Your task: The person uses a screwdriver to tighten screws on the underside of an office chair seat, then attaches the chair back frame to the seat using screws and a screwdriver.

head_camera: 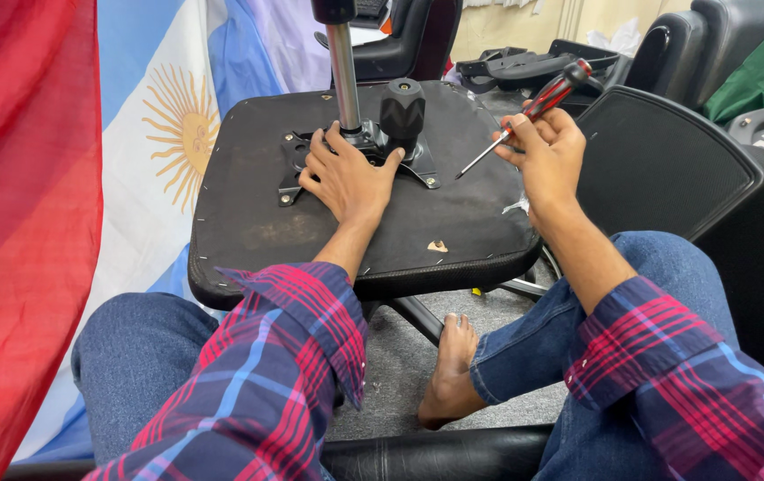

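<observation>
The person wore a long-sleeved plaid shirt in red, navy and light blue. The left sleeve (257, 392) and the right sleeve (676, 374) were both turned back at the cuff, leaving the forearms bare. Blue denim trousers (146, 356) covered both legs, with the hem rolled at the ankle. The one visible foot (451, 374) was bare.
</observation>
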